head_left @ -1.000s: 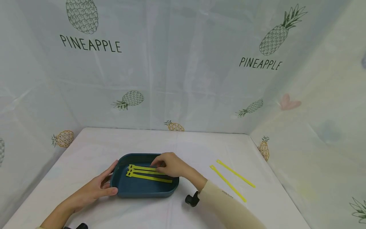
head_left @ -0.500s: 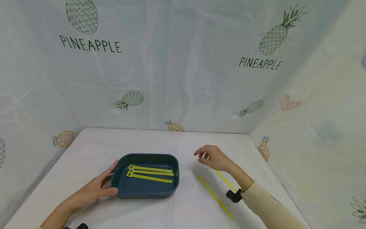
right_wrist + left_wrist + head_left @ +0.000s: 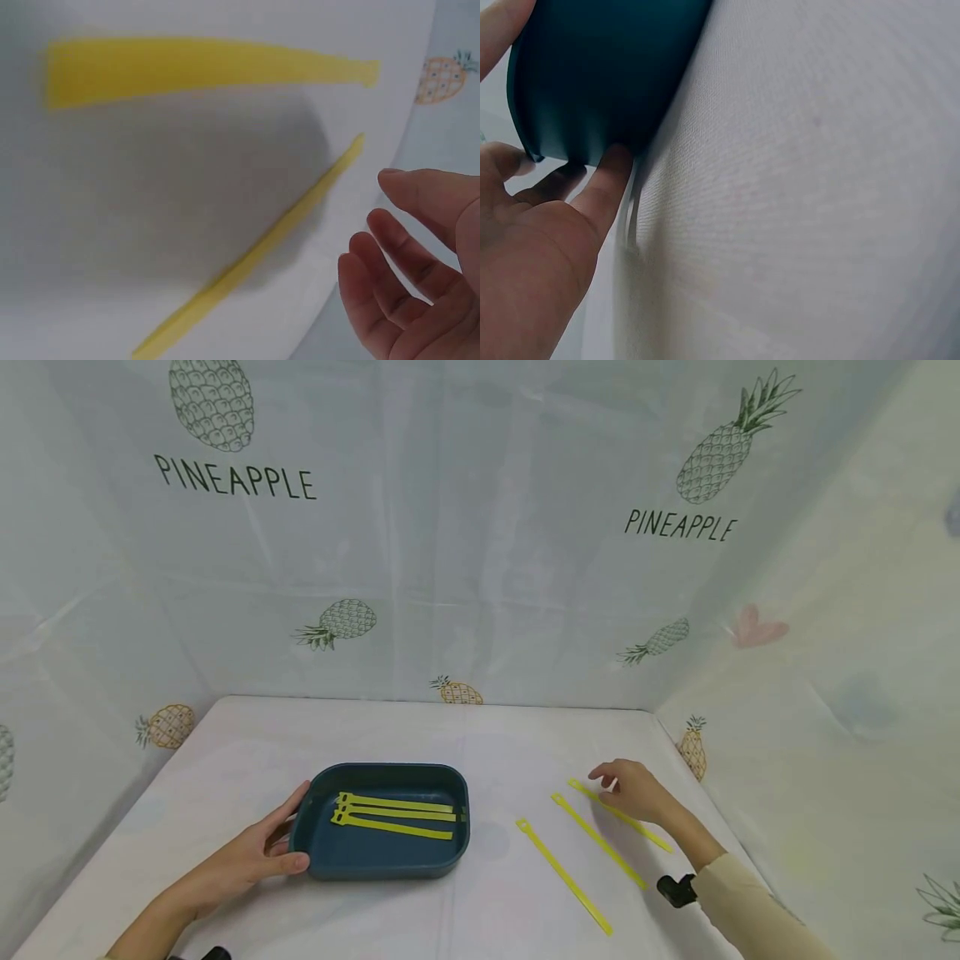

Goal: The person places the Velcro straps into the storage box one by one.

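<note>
Tray (image 3: pixel 378 870), dk blue, w/ yellow straps (image 3: pixel 397 828) inside; L hand (image 3: pixel 251 856) gripping L end. R hand (image 3: pixel 632 789), fingers apart, above rightmost loose strap (image 3: pixel 652 837).

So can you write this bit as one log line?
left hand: holds tray | right hand: empty, near rightmost strap | in tray: three straps | on table: three

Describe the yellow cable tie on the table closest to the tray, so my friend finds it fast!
Start at the dark blue tray by the left hand. Move right onto the white table to the first slanting yellow cable tie. Unlike its two neighbours, farther right and nearer the right hand, it lies closest to the tray and lowest in the head view.
</note>
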Demonstrator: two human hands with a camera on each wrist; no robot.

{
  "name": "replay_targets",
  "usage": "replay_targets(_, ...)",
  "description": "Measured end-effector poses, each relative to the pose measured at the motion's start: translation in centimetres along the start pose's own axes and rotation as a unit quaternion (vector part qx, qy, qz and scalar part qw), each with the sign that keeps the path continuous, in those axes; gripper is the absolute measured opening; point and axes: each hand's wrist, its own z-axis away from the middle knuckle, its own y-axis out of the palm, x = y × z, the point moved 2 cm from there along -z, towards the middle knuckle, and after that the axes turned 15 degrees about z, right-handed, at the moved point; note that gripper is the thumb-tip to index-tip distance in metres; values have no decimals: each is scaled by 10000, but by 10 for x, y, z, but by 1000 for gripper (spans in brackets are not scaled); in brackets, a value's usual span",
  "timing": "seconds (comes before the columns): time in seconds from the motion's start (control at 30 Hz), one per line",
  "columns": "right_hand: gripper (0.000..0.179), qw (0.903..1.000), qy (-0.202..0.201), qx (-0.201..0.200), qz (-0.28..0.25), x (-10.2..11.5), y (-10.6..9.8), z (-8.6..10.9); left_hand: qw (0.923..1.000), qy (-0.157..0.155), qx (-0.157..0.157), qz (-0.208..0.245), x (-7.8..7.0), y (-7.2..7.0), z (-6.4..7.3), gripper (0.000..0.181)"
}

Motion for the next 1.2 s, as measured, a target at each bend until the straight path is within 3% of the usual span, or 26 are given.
replay_targets(0.1,30,9996,217,174,7,-10,7,5,10000,28,34,52,1,0,1,103)
replay_targets(0.27,30,9997,171,188,48,-18,16,11,9999,23,85,124,1,-1,1,103)
replay_targets(0.57,25,9999,154,49,6,-18,20,15,10000,11,72,52,-1,0,0,104)
replay_targets(1.2,26,9990,388,169,-152,-19,26,14,10000,-21,55,57,-1,0,1,105)
